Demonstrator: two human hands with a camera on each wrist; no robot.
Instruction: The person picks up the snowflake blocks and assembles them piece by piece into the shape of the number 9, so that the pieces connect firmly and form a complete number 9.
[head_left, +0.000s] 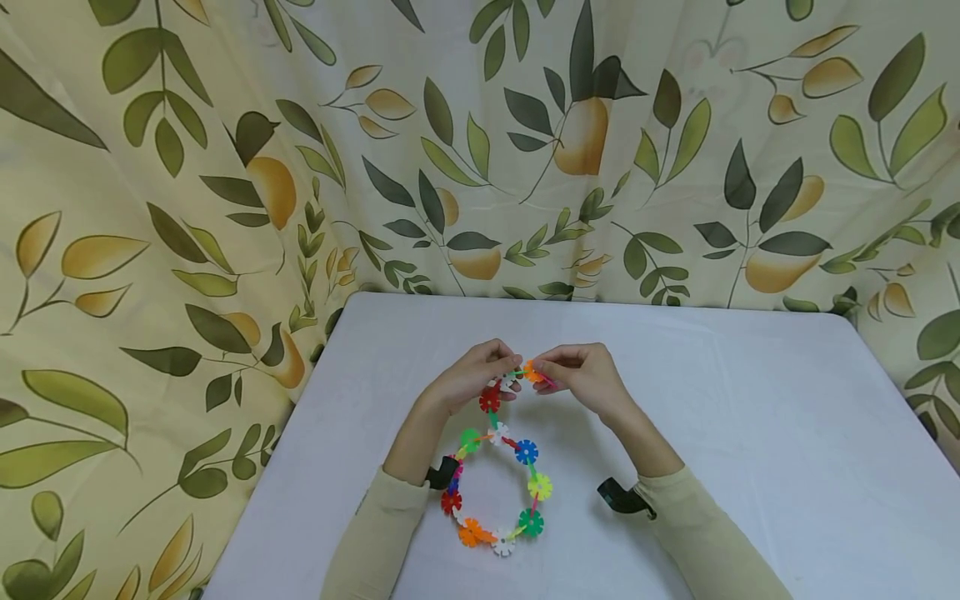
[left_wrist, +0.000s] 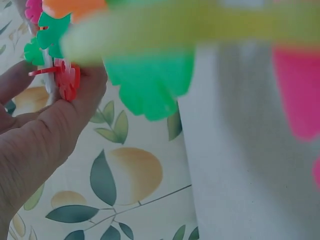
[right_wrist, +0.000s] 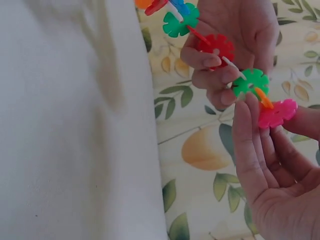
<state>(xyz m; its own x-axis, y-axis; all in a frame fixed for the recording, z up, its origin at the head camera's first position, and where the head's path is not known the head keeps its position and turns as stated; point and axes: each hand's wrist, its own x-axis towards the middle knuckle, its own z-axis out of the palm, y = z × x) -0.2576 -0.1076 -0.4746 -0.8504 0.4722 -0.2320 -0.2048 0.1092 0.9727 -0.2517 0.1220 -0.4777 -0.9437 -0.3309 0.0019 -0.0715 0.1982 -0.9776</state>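
Observation:
A chain of colourful notched plastic discs forms a ring (head_left: 531, 523) over the white table, with a short tail running up to both hands. My left hand (head_left: 476, 372) grips the tail near a red disc (head_left: 490, 401); in the right wrist view its fingers curl by a red disc (right_wrist: 220, 49) and a green disc (right_wrist: 251, 82). My right hand (head_left: 588, 375) pinches the pink disc (right_wrist: 277, 114) at the tail's end between thumb and fingers. An orange disc (right_wrist: 263, 98) links pink to green. In the left wrist view, the left hand (left_wrist: 47, 130) is partly covered by discs.
The white table (head_left: 750, 417) stretches out on both sides of the arms. A leaf-and-fruit patterned curtain (head_left: 525, 208) hangs behind it and to the left. Blurred green (left_wrist: 150, 85) and yellow discs are close to the left wrist camera. Each wrist wears a small black camera (head_left: 624, 497).

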